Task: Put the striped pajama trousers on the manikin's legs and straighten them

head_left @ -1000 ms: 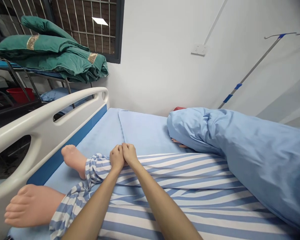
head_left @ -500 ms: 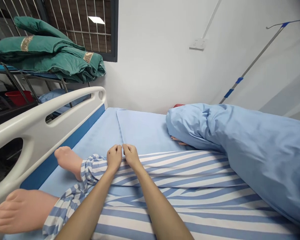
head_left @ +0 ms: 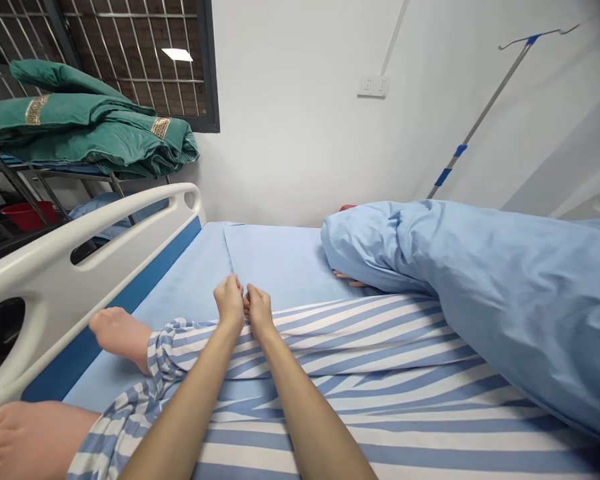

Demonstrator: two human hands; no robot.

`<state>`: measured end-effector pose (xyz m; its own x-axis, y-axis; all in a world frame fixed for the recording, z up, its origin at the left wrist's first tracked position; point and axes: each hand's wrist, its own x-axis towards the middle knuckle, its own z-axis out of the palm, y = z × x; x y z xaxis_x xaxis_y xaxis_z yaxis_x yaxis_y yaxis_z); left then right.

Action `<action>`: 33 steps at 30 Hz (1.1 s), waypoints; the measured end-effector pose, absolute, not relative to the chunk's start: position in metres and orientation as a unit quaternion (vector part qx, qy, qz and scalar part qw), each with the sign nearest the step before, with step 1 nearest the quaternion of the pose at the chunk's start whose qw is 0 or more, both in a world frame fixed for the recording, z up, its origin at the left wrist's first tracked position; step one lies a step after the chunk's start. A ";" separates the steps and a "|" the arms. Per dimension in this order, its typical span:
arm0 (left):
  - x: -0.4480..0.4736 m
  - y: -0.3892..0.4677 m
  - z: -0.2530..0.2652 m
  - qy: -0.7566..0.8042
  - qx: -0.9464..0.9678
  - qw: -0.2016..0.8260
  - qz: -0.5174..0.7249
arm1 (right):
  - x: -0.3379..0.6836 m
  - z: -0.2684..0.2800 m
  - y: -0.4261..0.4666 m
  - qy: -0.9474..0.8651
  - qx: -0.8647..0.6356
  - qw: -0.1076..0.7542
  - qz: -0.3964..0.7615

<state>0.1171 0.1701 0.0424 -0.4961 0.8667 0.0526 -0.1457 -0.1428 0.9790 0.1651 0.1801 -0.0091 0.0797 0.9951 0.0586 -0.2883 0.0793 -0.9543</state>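
My left hand (head_left: 229,303) and my right hand (head_left: 259,310) are both curled into fists, side by side with a narrow gap between them. They are over the far leg of a figure in blue-and-white striped trousers (head_left: 360,333), near the shin. Whatever the fingers may hold is hidden inside them. The figure's bare feet (head_left: 123,333) look smooth, like a manikin's, and point left. A light blue quilt (head_left: 505,287) covers its upper part on the right, and fingertips (head_left: 350,279) show from under its edge. Beneath lies a light blue bed sheet (head_left: 280,257).
A white bed end board (head_left: 140,207) borders the left. Behind it, folded green quilts (head_left: 95,133) lie on another bed below a barred window (head_left: 140,53). A drip pole (head_left: 485,113) stands at the back right, and a wall socket (head_left: 373,87) is on the wall.
The view has shifted slightly, so most things in the room appear further left. My fists have turned a little, with the fingers curling more towards each other; both stay closed.
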 end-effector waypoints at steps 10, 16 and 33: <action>0.113 0.166 -0.011 0.651 0.501 0.219 0.527 | 0.166 -0.010 0.175 -0.470 -0.444 0.612 0.456; 0.113 0.166 -0.010 0.649 0.507 0.229 0.518 | 0.183 0.015 0.176 -0.585 -0.536 0.482 0.372; 0.118 0.162 -0.008 0.608 0.578 0.238 0.490 | 0.209 -0.006 0.174 -0.613 -0.507 0.517 0.317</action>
